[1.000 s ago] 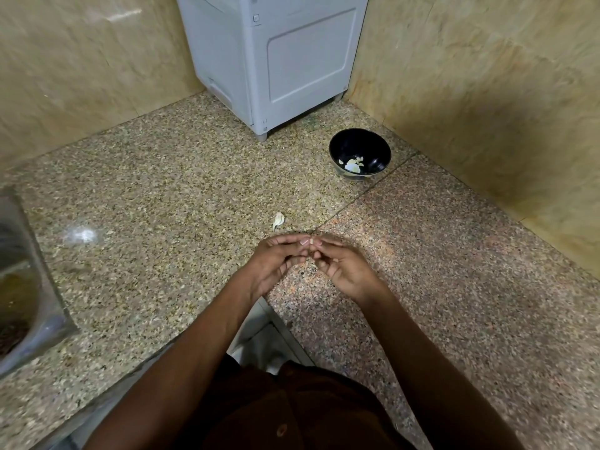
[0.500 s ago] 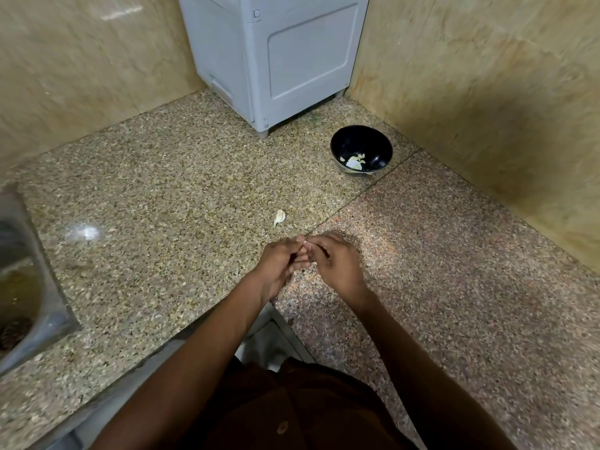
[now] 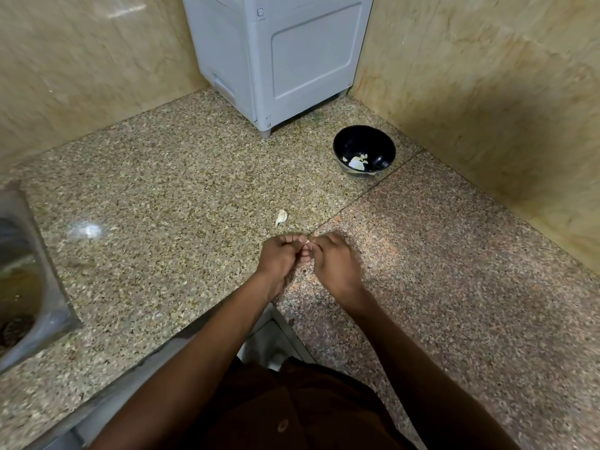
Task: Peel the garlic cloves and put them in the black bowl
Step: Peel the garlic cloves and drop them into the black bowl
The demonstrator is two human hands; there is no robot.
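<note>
My left hand (image 3: 281,258) and my right hand (image 3: 337,262) meet over the granite counter near its front edge, fingers curled together. Between their fingertips they pinch a small garlic clove (image 3: 306,243), of which only a pale sliver shows. Another pale garlic clove (image 3: 281,217) lies loose on the counter just beyond my hands. The black bowl (image 3: 380,144) stands further back to the right, close to the wall corner, with a few pale garlic pieces (image 3: 357,162) inside it.
A grey appliance (image 3: 285,56) stands in the back corner between beige tiled walls. A steel sink (image 3: 29,280) is set into the counter at the far left. The counter's inner corner edge runs just below my wrists.
My hands have drawn tighter together around the clove, the fingers curling in more. The loose clove and the bowl have stayed where they were.
</note>
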